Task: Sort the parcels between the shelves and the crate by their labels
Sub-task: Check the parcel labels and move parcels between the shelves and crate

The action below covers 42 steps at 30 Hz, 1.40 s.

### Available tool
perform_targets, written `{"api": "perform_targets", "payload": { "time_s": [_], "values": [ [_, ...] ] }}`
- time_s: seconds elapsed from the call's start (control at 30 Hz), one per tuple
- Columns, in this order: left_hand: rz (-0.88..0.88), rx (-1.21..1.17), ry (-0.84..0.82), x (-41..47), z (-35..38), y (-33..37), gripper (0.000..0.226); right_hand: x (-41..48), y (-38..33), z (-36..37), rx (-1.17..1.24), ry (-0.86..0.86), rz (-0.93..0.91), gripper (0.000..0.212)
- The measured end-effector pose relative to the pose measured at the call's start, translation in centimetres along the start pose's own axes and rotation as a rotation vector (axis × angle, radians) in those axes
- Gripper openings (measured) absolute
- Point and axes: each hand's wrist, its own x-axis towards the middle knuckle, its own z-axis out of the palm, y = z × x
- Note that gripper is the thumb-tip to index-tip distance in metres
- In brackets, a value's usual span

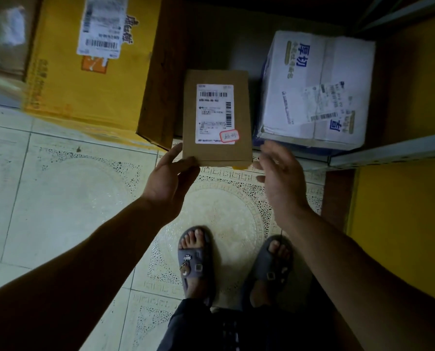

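Note:
A small flat brown parcel (216,153) with a white shipping label and a red-edged sticker is held level above the floor. My left hand (168,178) grips its near left corner, thumb along the left edge. My right hand (279,171) hovers at the parcel's near right corner with fingers spread; whether it touches the box I cannot tell. Beyond lies the dark bottom shelf (388,152), which holds a white carton (320,92) with blue print and a label.
A large yellow carton (90,72) with a barcode label stands at the left on the tiled floor (59,188). Yellow panels (408,224) flank the shelf's grey metal rail on the right. My feet in grey slippers (196,259) stand below the parcel.

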Motion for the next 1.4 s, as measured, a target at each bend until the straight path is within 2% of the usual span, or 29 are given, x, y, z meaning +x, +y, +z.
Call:
{"api": "perform_targets", "payload": {
  "time_s": [0.07, 0.13, 0.27, 0.4, 0.57, 0.67, 0.83, 1.07, 1.23, 1.33, 1.4],
  "values": [
    [-0.015, -0.109, 0.0, -0.6, -0.4, 0.2, 0.05, 0.1, -0.7, -0.7, 0.01, 0.092, -0.069, 0.026],
    [-0.02, -0.196, -0.012, -1.7, -0.5, 0.5, 0.051, 0.3, -1.8, -1.0, 0.053, 0.102, -0.069, 0.028],
    [0.024, -0.302, -0.132, -3.7, -0.7, 0.6, 0.054, 0.8, -3.2, -1.3, 0.193, -0.073, 0.049, 0.043],
    [0.051, -0.344, -0.229, -5.2, -0.9, 1.2, 0.068, 0.7, -4.3, -1.5, 0.234, -0.199, 0.036, 0.053],
    [0.016, -0.414, -0.305, -6.7, -1.0, 1.5, 0.082, -0.6, -5.4, -2.7, 0.363, -0.188, -0.098, 0.028],
    [-0.008, -0.441, -0.338, -7.4, -0.9, 1.4, 0.089, -1.5, -5.7, -3.3, 0.384, -0.179, -0.148, 0.037],
    [-0.019, -0.455, -0.341, -7.8, -0.7, 1.8, 0.095, -2.3, -6.1, -3.8, 0.421, -0.171, -0.179, 0.048],
    [-0.03, -0.466, -0.359, -7.9, -0.7, 1.7, 0.087, -2.5, -5.3, -3.6, 0.375, -0.157, -0.148, 0.046],
    [-0.062, -0.38, -0.231, -8.7, 0.7, 0.5, 0.062, -4.5, -3.5, -2.8, 0.381, -0.187, -0.056, 0.044],
    [-0.083, -0.366, -0.133, -8.9, 0.9, 0.1, 0.064, -5.5, -2.5, -3.0, 0.381, -0.26, 0.041, 0.044],
    [-0.087, -0.358, -0.103, -9.1, 0.4, 0.1, 0.067, -5.6, -2.3, -3.6, 0.396, -0.239, 0.11, 0.043]
  ]
}}
